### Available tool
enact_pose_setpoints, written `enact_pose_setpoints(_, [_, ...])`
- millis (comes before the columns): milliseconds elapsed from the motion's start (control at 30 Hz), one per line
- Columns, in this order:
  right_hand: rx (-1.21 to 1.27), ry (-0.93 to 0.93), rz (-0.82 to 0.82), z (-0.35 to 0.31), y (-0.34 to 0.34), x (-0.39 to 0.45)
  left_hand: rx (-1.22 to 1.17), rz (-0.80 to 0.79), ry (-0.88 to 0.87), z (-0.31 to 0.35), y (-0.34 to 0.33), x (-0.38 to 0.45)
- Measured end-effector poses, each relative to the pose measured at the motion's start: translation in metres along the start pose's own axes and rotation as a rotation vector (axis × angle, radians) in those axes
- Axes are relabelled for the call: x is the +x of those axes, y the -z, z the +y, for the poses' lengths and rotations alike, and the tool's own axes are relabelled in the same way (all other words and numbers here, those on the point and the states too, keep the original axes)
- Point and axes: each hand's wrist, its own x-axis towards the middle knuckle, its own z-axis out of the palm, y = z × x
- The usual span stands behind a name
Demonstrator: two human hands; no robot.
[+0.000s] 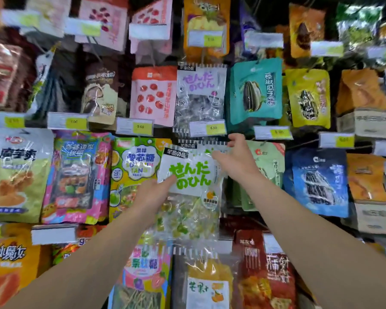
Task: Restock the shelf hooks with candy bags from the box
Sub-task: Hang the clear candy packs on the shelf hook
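A clear candy bag (191,186) with green lettering hangs tilted against the wall of hanging snack packets, below a similar bag with purple lettering (200,97). The left hand (153,192) lies on its left side, fingers nearly straight against the label. The right hand (236,159) pinches its top right corner, just under a yellow price tag (207,128).

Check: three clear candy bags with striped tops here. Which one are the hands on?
The middle one with green lettering; purple-lettered bag hangs above, orange one below, both untouched.
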Motion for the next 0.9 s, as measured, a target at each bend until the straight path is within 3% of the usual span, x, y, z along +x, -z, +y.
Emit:
enact_pose_setpoints(167, [0.049, 0.044, -0.081, -0.007, 0.002, 0.024, 0.026, 0.003, -0.013, 0.005, -0.006, 0.012])
enact_pose_setpoints(400, [0.323, 0.039, 0.082, -0.026, 0.029, 0.045, -0.109, -0.05, -0.001, 0.03, -0.017, 0.019])
enact_pose_setpoints(900, [0.293, 0.047, -0.084, -0.03, 0.039, 0.044, -0.075, 0.036, 0.019, 0.045, -0.052, 0.035])
